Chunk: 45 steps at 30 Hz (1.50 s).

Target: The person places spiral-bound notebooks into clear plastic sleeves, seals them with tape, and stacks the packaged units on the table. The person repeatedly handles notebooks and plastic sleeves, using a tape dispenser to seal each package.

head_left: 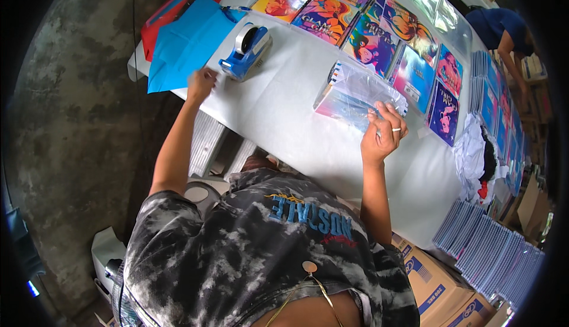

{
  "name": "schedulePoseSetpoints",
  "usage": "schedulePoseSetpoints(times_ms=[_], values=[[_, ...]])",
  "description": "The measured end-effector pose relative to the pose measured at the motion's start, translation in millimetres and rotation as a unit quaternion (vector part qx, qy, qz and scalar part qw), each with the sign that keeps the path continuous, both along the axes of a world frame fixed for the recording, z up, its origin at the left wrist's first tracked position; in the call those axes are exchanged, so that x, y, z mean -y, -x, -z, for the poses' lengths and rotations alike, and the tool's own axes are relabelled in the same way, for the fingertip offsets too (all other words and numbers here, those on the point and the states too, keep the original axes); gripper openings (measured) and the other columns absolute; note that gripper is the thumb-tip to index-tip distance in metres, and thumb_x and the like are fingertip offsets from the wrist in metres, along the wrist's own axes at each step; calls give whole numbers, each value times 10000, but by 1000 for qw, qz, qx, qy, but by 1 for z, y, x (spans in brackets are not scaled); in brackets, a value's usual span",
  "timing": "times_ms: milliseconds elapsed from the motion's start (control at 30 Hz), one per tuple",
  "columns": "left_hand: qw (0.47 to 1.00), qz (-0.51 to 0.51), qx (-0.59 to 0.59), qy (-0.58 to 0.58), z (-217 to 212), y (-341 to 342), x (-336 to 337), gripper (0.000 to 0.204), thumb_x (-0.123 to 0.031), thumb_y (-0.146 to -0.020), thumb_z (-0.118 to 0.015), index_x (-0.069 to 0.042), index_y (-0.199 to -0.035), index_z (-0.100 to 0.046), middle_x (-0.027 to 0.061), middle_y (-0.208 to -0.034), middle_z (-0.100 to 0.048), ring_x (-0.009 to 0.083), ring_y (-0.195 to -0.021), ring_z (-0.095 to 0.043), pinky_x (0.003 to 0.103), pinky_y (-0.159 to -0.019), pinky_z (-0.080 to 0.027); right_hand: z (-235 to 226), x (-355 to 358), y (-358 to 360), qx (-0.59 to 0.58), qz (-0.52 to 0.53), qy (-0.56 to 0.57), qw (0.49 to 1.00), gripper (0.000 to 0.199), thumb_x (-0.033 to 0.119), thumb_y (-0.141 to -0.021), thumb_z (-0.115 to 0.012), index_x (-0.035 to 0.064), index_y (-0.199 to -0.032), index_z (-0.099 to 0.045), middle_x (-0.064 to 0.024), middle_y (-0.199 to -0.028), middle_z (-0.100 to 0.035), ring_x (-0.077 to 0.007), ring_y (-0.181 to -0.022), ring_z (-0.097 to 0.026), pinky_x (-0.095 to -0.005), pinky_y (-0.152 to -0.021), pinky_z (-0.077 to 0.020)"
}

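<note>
My left hand [202, 83] is closed in a pinch beside the blue tape dispenser [253, 54], which carries a roll of tape. What the fingertips hold, if anything, is too small to make out. On the white table [269, 104], a notebook pack [339, 103] in clear plastic lies in front of me. My right hand [385, 130], with a ring on one finger, grips the near right part of its plastic wrap with bent fingers. The pack's striped edge shows at its far left corner.
Colourful notebooks [323, 17] lie in rows across the far side. Blue sheets [189, 45] over a red folder [159, 24] lie at the left table edge. Crumpled white plastic [471, 158] and stacked notebooks [486, 250] are at right. Cardboard boxes [435, 279] stand below; another person [504, 30] bends at far right.
</note>
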<state>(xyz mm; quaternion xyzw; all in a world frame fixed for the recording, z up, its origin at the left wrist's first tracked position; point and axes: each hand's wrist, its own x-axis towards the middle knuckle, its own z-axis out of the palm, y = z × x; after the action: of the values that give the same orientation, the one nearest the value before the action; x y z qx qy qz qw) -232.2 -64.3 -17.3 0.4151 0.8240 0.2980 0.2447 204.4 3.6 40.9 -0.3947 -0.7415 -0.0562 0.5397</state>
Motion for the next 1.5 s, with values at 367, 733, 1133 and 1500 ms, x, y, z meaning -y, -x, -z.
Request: schedulePoseSetpoints(times_ms=[367,733,1133,1500], values=[[861,175,435,-194,-149,-278,-28,278,-273,-865,-625,-10,-781,-655,66,-688,-648,70,-457,-496,210,-438,-382,0,0,1,-18,-19,7,1000,207,-24,-659,-670,164,-680,-586,42,-969,-658,-164,-969,-591,-286,-843,-337],[925,55,370,-67,-68,-307,-26,442,-417,-764,-722,-67,-549,-557,9,-506,-530,49,-375,-405,198,-358,-286,-47,12,-13,176,-35,181,967,485,96,-674,-656,202,-1146,-624,0,-1269,-515,-203,-1054,-480,-351,-848,-349],[843,530,21,-87,-30,-218,-85,703,-187,-590,-840,-13,-1176,-494,149,-1126,-559,260,-989,-556,353,-895,-427,-103,11,-44,155,-81,364,915,635,158,-590,-777,70,-1158,-508,-123,-1068,-576,-289,-1026,-529,-397,-895,-353],[396,697,52,-595,-331,-652,-124,605,-132,-634,-760,-85,-1199,-551,99,-1150,-588,266,-1060,-555,340,-903,-436,-267,207,-349,120,504,-41,854,679,10,-583,-719,136,-1208,-484,-95,-1088,-584,-300,-1070,-505,-395,-898,-356]])
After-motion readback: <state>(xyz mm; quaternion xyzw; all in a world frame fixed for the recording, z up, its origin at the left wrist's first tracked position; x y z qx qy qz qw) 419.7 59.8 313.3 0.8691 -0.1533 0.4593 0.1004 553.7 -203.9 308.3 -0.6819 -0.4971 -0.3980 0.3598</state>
